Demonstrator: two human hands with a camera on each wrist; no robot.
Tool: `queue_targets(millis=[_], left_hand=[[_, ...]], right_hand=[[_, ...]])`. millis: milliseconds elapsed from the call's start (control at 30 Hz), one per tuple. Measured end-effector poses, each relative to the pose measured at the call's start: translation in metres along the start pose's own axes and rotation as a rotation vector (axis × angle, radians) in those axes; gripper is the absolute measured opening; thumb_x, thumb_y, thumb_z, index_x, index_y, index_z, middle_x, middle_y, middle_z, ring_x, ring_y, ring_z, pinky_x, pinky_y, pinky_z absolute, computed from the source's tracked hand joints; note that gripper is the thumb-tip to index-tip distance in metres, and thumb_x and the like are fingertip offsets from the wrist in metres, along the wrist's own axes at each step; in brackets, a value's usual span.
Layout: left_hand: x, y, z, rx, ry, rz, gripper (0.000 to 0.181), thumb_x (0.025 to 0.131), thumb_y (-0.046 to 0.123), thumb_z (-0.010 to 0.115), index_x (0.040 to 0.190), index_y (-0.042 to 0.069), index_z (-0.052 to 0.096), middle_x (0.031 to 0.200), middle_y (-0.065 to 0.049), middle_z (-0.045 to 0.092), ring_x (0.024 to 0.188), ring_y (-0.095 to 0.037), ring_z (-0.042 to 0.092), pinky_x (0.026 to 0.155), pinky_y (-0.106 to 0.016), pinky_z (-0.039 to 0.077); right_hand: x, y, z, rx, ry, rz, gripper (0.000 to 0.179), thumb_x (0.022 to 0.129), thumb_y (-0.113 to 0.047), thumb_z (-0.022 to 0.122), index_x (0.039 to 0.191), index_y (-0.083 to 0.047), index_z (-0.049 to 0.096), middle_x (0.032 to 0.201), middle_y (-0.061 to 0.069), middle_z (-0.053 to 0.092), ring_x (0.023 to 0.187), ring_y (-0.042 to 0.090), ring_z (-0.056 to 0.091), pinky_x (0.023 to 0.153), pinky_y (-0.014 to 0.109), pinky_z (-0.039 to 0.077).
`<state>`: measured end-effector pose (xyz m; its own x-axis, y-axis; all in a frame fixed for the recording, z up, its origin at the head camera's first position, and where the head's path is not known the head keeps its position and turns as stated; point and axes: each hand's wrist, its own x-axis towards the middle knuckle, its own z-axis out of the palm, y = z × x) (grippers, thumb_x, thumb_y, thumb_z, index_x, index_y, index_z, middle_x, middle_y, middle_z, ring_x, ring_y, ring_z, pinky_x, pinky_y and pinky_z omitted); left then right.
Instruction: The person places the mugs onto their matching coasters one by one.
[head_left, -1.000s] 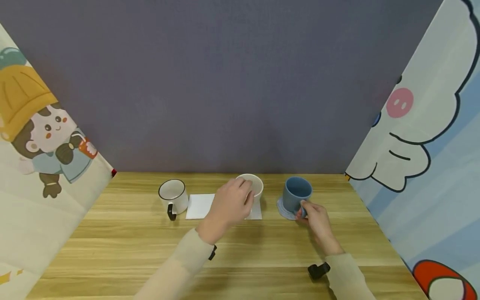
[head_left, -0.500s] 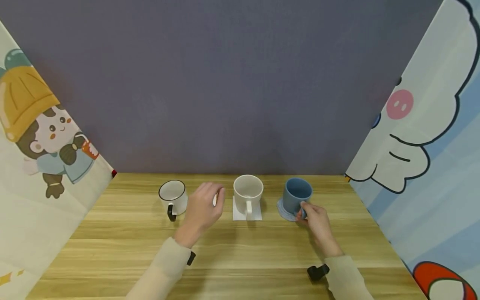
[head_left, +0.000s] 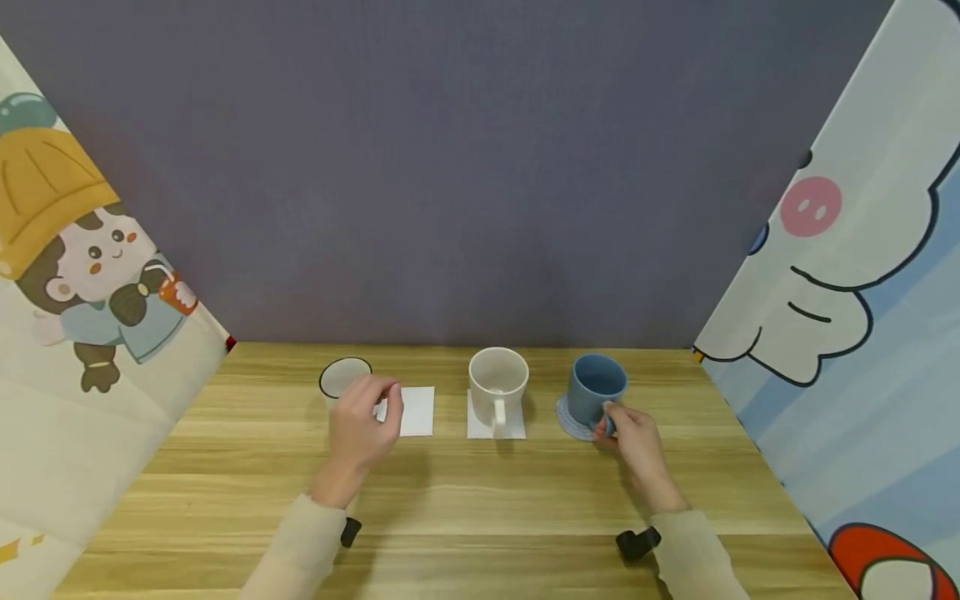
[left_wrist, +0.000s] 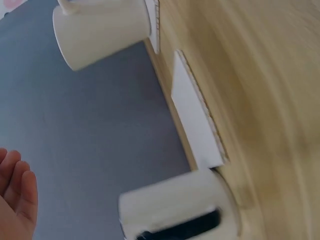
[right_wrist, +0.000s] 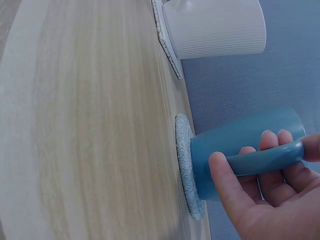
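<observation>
A blue mug (head_left: 597, 379) stands on a round woven light-blue coaster (right_wrist: 185, 165). My right hand (head_left: 636, 443) grips its handle (right_wrist: 265, 159), fingers curled round it. My left hand (head_left: 363, 425) is raised in front of a white mug with a black rim (head_left: 345, 372), hiding part of it in the head view. Apart from that mug in the left wrist view, its loosely bent fingers (left_wrist: 17, 180) hold nothing. The mug's black handle (left_wrist: 185, 227) shows below. Between the mugs, a cream mug (head_left: 498, 379) stands on a white square coaster (head_left: 514, 422), handle toward me.
Beside the black-rimmed mug lies another white square coaster (head_left: 417, 411), nothing on it. The wooden table (head_left: 480, 517) ends at a grey upright panel (head_left: 465, 167). Cartoon-printed curtains (head_left: 97, 275) hang at both sides.
My left hand has moved left, from over the cream mug past the bare white coaster to the black-rimmed mug. My right hand and the blue mug have stayed put.
</observation>
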<state>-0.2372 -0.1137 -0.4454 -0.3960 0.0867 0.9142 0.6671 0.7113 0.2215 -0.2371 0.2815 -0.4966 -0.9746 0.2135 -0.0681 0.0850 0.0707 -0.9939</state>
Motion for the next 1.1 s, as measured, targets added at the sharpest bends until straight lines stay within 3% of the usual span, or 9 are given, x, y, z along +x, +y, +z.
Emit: queue_targets(millis=[200,467,633,700,900,1100], left_hand=[[-0.009,-0.014,-0.013,-0.001,0.050,-0.053,0.012,0.088,0.007,0.063,0.083,0.000,0.073,0.074,-0.008,0.066,0.063,-0.021,0.059,0.056,-0.034,0.048],[-0.028,-0.032,-0.029,0.038,0.051,-0.211,0.006,0.085,0.002,0.066,0.085,0.000,0.072,0.076,-0.009,0.066,0.066,-0.020,0.059,0.062,-0.024,0.046],[-0.039,-0.041,-0.034,0.036,0.058,-0.300,0.008,0.084,0.001,0.065,0.084,-0.003,0.072,0.075,-0.011,0.063,0.065,-0.021,0.056,0.062,-0.024,0.044],[-0.043,-0.042,-0.035,0.019,0.066,-0.360,0.007,0.084,0.000,0.066,0.084,-0.004,0.072,0.074,-0.012,0.064,0.065,-0.019,0.056,0.062,-0.021,0.045],[-0.049,-0.040,-0.039,-0.032,0.079,-0.655,0.006,0.089,-0.002,0.069,0.088,-0.006,0.073,0.079,-0.014,0.066,0.066,0.000,0.055,0.062,-0.008,0.045],[-0.047,-0.039,-0.043,0.007,0.000,-0.836,0.013,0.094,0.010,0.069,0.093,-0.002,0.074,0.085,-0.015,0.070,0.070,-0.003,0.056,0.062,-0.010,0.044]], right_hand=[[-0.001,0.000,0.000,0.000,0.002,-0.009,0.039,0.107,-0.019,0.049,0.086,0.011,0.062,0.078,0.009,0.062,0.077,0.017,0.067,0.075,0.033,0.060],[-0.001,-0.001,0.000,0.005,0.000,-0.003,0.039,0.107,-0.020,0.049,0.086,0.010,0.062,0.079,0.008,0.062,0.077,0.016,0.067,0.076,0.032,0.060],[-0.001,0.000,0.002,-0.010,0.008,-0.014,0.039,0.106,-0.019,0.049,0.086,0.011,0.062,0.079,0.009,0.062,0.077,0.018,0.067,0.077,0.034,0.060],[0.000,0.000,0.002,-0.018,0.010,-0.017,0.039,0.106,-0.019,0.048,0.086,0.011,0.062,0.078,0.009,0.061,0.077,0.018,0.067,0.077,0.035,0.060],[0.000,0.000,0.002,-0.020,0.007,-0.023,0.039,0.107,-0.019,0.048,0.086,0.012,0.062,0.079,0.011,0.062,0.080,0.020,0.067,0.078,0.036,0.060],[-0.002,-0.002,0.001,-0.038,0.003,-0.014,0.041,0.107,-0.022,0.048,0.087,0.010,0.062,0.081,0.012,0.062,0.081,0.021,0.069,0.081,0.039,0.060]])
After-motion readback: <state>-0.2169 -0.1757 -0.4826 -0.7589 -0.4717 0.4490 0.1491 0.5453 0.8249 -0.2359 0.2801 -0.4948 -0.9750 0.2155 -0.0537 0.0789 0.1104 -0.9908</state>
